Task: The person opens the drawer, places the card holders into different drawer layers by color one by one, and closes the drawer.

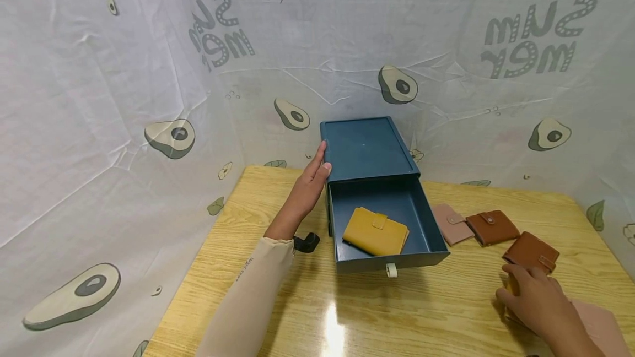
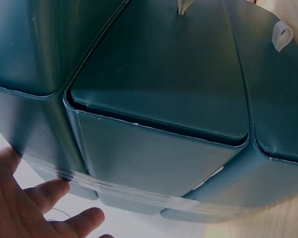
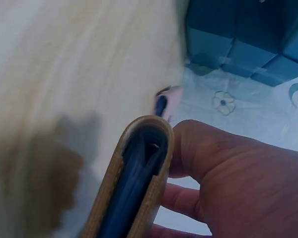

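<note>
A blue drawer unit stands on the table with its top drawer pulled out. Inside that drawer lies a yellow wallet with a strap closure. My left hand rests against the unit's upper left side. Its fingers are extended along the blue wall in the left wrist view. At the table's right side, my right hand grips another yellow wallet, mostly hidden under the fingers in the head view. From the right wrist, this wallet shows edge-on with a dark blue inside.
Right of the drawer lie a pink wallet, a brown wallet and a second brown wallet. Another pink item lies beyond my right wrist. A white loop pull juts from the drawer front. A printed curtain hangs behind the table.
</note>
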A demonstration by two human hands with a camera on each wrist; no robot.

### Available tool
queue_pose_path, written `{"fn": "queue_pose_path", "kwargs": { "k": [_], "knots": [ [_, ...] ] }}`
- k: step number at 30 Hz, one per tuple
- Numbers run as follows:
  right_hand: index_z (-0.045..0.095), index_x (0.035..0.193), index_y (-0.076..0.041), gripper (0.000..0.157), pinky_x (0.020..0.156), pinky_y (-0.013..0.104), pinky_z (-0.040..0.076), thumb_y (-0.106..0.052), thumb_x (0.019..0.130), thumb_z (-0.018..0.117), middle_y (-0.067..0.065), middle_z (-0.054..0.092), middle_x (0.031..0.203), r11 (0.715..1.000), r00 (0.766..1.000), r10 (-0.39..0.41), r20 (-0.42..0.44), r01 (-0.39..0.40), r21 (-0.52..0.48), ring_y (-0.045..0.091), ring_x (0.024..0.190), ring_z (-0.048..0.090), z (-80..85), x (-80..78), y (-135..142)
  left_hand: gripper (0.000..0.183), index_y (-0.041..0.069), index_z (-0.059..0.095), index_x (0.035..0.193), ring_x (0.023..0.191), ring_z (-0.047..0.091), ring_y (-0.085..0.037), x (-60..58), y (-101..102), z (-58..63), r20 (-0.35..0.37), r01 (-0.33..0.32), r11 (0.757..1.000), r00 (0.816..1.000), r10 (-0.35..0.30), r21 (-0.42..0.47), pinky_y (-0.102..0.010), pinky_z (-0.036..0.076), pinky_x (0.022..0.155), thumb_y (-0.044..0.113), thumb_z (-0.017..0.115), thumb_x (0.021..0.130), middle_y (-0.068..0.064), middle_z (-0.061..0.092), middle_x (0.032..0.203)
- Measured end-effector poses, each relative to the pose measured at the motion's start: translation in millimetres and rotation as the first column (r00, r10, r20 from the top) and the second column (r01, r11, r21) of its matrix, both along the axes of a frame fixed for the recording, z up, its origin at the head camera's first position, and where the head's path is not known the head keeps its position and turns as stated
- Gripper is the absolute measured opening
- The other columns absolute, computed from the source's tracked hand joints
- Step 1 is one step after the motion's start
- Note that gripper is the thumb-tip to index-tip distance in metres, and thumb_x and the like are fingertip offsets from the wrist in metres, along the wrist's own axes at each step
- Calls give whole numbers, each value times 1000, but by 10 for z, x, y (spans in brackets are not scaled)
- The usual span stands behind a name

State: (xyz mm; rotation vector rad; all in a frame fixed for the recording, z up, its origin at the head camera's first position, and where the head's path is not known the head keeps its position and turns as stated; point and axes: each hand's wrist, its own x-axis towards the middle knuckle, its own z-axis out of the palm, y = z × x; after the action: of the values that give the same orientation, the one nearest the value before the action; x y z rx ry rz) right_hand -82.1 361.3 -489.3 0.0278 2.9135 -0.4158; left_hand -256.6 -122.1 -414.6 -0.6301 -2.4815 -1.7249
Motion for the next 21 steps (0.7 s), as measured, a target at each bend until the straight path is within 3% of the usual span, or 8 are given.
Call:
{"fn": "queue_pose_path", "kwargs": {
  "k": [10,13,21],
  "knots": [
    [57,145,10,67,92,82,42,-35,100,76,49,51,134,999,996,46,-76,-46,7,72,118,47,318,-106,-163,64,41,10,174,167,13,-19,-6,-8,1,4,5,1000,1000,-5,0,-56,18,133,53,36,117,15,10,180],
    [56,146,9,68,91,83,42,-34,99,78,49,49,137,998,994,56,-98,-56,10,72,118,47,456,-155,-202,64,38,10,174,167,12,-20,29,-11,56,13,15,1000,1000,-15,-4,-55,18,133,50,35,117,13,9,180],
    [52,150,8,66,87,79,45,-32,102,72,48,45,140,997,985,76,-157,-74,14,72,115,44,829,-259,-341,66,37,11,175,167,14,-21,5,-6,7,-1,1,1000,1000,-1,-7,-56,19,132,52,36,116,12,11,180]
  ]
}}
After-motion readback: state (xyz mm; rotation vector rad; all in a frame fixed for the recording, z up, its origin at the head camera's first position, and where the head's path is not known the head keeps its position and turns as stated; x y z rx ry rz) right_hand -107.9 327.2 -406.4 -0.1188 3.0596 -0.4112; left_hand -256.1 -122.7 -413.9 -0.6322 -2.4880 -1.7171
